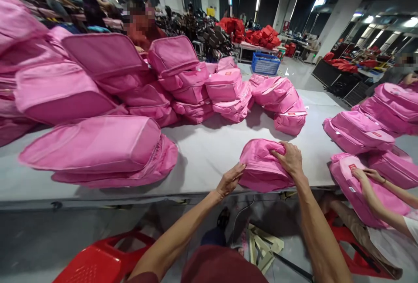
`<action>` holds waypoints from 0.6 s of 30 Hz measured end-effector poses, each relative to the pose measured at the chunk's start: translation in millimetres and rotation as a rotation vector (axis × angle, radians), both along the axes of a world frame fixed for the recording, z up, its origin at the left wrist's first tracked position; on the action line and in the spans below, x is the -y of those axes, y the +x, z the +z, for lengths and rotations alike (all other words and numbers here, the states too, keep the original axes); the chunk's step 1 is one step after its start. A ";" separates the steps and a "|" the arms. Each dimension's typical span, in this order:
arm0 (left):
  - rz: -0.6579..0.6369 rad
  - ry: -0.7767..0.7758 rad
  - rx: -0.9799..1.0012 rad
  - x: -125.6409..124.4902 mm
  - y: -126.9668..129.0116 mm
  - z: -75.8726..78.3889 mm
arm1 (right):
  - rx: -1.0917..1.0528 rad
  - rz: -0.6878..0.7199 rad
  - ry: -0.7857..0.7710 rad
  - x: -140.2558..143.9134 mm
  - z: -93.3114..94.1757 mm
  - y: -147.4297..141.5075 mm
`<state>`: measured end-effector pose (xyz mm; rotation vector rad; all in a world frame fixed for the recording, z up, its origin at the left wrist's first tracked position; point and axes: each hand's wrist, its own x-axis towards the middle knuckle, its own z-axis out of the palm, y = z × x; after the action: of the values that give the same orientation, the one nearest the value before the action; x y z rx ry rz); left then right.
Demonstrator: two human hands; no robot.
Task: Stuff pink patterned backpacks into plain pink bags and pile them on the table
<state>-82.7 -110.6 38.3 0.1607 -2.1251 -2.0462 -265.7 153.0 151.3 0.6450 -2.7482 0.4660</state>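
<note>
A pink backpack (264, 163) lies at the front edge of the white table, between my two hands. My left hand (231, 179) grips its left side, the fingers closed on the fabric. At the upper right, my right hand (289, 156) pinches the cloth, which is creased under the thumb and fingers. To the left lies a larger pink backpack (98, 148), on its side and apart from my hands. Behind, several more pink backpacks (228, 87) are stacked in piles.
A co-worker's hands (367, 180) rest on a pink backpack (346, 167) at the right. Red plastic stools (98, 259) stand below the front edge of the table (202, 156). A blue crate (265, 63) is on the floor beyond. Another person (140, 26) is behind the piles.
</note>
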 end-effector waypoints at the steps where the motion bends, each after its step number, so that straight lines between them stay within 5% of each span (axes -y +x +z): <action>1: -0.030 -0.038 -0.018 4.4 -2.1 -4.0 | 0.005 0.004 0.001 0.2 0.0 -0.9; 6: -0.226 -0.223 -0.103 41.6 -16.9 -24.4 | 0.014 -0.009 -0.001 0.3 -3.7 -3.0; 11: -0.209 -0.303 -0.024 60.2 -24.5 -32.1 | -0.005 -0.075 0.047 13.9 -0.1 2.3; 16: 0.090 -0.180 -0.070 24.1 -37.3 0.5 | -0.070 -0.254 0.186 47.4 2.7 28.5; 18: 0.078 -0.182 -0.064 11.5 -41.0 18.2 | -0.096 -0.324 0.228 60.6 2.6 39.8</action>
<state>-123.7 -122.1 56.5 0.1469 -2.2151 -1.7803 -225.8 92.5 153.9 0.2507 -2.7617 0.0484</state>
